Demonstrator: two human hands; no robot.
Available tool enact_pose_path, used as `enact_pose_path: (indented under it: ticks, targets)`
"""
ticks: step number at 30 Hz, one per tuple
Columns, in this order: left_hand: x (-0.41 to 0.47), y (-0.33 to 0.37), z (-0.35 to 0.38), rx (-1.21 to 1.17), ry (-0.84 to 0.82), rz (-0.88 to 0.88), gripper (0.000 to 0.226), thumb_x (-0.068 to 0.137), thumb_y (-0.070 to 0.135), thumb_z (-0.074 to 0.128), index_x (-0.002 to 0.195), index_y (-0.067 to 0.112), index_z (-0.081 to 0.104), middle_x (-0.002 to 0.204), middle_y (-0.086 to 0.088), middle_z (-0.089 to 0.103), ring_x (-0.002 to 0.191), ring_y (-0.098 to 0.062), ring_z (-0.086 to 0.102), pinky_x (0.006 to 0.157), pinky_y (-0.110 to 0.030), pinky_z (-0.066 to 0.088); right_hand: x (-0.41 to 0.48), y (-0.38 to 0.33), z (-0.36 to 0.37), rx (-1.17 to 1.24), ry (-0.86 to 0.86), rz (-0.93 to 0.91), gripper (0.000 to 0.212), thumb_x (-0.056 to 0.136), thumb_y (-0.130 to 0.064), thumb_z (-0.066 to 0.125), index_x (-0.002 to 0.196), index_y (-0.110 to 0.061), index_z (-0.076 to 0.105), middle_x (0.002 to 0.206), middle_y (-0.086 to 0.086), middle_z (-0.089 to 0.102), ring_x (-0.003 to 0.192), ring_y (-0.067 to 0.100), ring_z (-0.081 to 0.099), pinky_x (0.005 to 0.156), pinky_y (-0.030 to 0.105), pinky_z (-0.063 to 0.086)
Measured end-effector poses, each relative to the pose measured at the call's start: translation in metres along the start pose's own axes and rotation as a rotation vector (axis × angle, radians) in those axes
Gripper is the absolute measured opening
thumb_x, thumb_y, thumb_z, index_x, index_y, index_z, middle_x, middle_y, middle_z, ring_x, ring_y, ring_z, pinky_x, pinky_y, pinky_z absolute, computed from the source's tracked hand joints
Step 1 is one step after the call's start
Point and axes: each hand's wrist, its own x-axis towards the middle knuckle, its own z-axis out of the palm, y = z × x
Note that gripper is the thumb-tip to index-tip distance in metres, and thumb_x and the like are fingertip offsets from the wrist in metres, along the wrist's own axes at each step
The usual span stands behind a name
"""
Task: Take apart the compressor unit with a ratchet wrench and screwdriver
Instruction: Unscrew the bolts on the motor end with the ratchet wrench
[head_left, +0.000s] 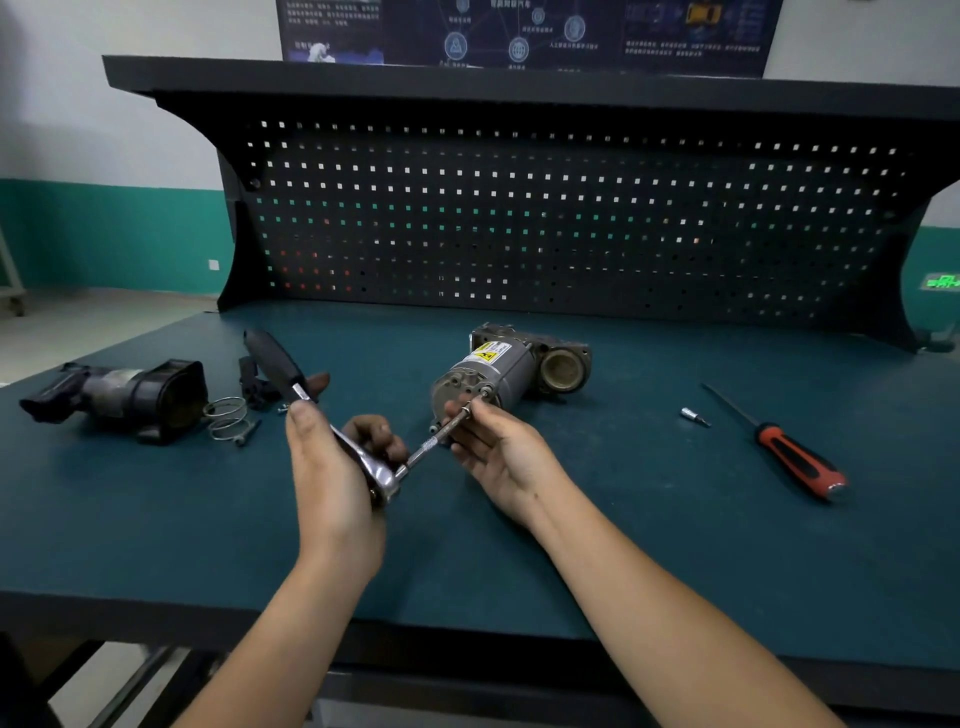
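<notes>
Left hand (332, 467) wraps the ratchet wrench (278, 364) near its head. Right hand (498, 457) pinches the extension bar (431, 444) at the compressor unit (498, 364).

Compressor unit (506, 366): grey cylinder, yellow warning label, lying on its side, bolted end cap facing 7 o'clock. Ratchet wrench (387, 478) at its 8 o'clock: black handle toward 11, chrome extension reaching the end cap. Screwdriver (795, 460) at 4 o'clock, well apart: red-and-black handle, tip toward 10.

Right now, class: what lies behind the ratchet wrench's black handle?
A small black bracket and a brown piece show either side of the handle; whatever lies between them is covered.
</notes>
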Motion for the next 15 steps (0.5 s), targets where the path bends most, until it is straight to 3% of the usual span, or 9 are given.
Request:
enact_pose_path:
  ticks: [3,6,9,12,13,15]
  targets:
    - [0.002,0.000,0.003,0.030,0.013,0.085,0.028,0.102,0.038,0.021,0.093,0.032,0.046,0.041,0.009,0.035,0.035,-0.008,0.036,0.041,-0.014,0.037,0.001,0.001,0.000,-0.006,0.003,-0.011,0.018,0.094,-0.014,0.048,0.082,-0.014,0.062,0.067,-0.007,0.071,0.059,0.003,0.065,0.057,0.016,0.048]
    - [0.000,-0.006,0.003,0.220,-0.070,0.353,0.025,0.101,0.037,0.024,0.096,0.034,0.048,0.039,0.010,0.033,0.033,-0.006,0.032,0.038,-0.015,0.033,0.001,0.000,0.000,-0.018,0.016,-0.027,0.020,0.093,-0.013,0.050,0.078,-0.014,0.063,0.066,-0.006,0.071,0.055,0.003,0.064,0.052,0.013,0.048]
    - [-0.001,-0.010,-0.005,0.489,-0.302,0.623,0.025,0.090,0.038,0.032,0.102,0.026,0.050,0.045,0.009,0.043,0.034,-0.006,0.033,0.040,-0.016,0.034,0.001,0.000,-0.001,-0.029,0.029,-0.032,0.020,0.093,-0.013,0.052,0.076,-0.015,0.064,0.067,-0.005,0.072,0.054,0.004,0.064,0.049,0.013,0.047]
    - [0.000,-0.008,-0.013,0.841,-0.591,0.946,0.025,0.088,0.024,0.035,0.108,0.015,0.049,0.071,0.005,0.048,0.046,-0.008,0.040,0.051,-0.010,0.035,0.002,0.001,-0.001,0.004,0.039,-0.023,0.019,0.092,-0.012,0.052,0.077,-0.014,0.063,0.063,-0.005,0.071,0.052,0.004,0.064,0.048,0.013,0.048]
    - [0.001,-0.009,-0.015,0.885,-0.635,1.001,0.023,0.093,0.028,0.036,0.108,0.015,0.049,0.073,0.007,0.048,0.049,-0.005,0.041,0.052,-0.008,0.033,0.002,0.001,-0.001,0.018,0.037,-0.019,0.019,0.092,-0.011,0.051,0.078,-0.014,0.063,0.063,-0.004,0.071,0.053,0.004,0.064,0.050,0.014,0.049]
    - [-0.002,-0.011,-0.014,0.776,-0.567,0.895,0.038,0.098,0.048,0.031,0.103,0.017,0.052,0.065,0.019,0.051,0.046,0.003,0.041,0.048,-0.011,0.035,0.002,0.001,-0.002,0.025,0.024,-0.008,0.019,0.093,-0.013,0.050,0.080,-0.014,0.063,0.065,-0.004,0.071,0.055,0.004,0.066,0.051,0.015,0.050]
